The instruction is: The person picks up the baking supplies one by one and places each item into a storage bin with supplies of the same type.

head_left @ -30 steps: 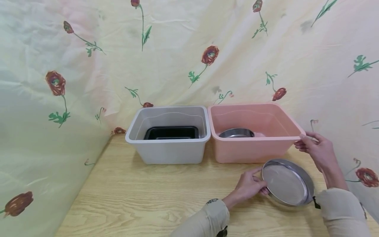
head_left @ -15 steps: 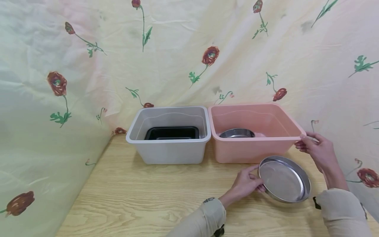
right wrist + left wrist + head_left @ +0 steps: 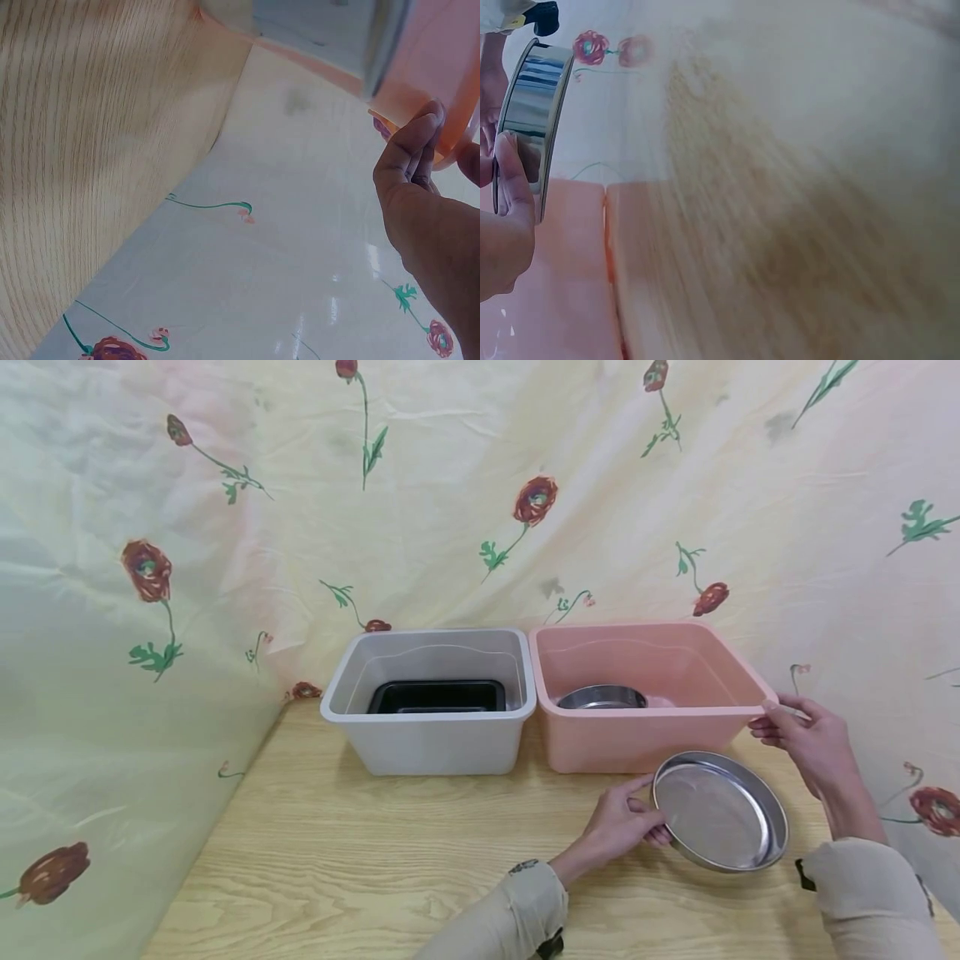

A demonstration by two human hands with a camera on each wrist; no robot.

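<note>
My left hand (image 3: 618, 822) pinches the left edge of a round metal cake pan (image 3: 716, 814). The pan is tilted, its inside facing up, above the table in front of the pink bin (image 3: 637, 739). From the side, the left wrist view shows the pan's shiny wall (image 3: 536, 90) between thumb and fingers. At the bin's front right corner, my right hand (image 3: 810, 739) grips the rim, thumb on top and fingers beneath. Inside the pink bin lies another round metal pan (image 3: 603, 697), its lower part hidden by the front wall.
A light grey bin (image 3: 442, 747) stands left of the pink one, their rims side by side. It contains a black rectangular baking pan (image 3: 438, 693). Both bins sit on a wooden table (image 3: 360, 852), with a flowered cloth (image 3: 442, 527) behind and to the sides.
The cake pan has risen slightly and shifted a little left with my left hand, mostly in the first half second. My right hand stays on the bin's rim.
</note>
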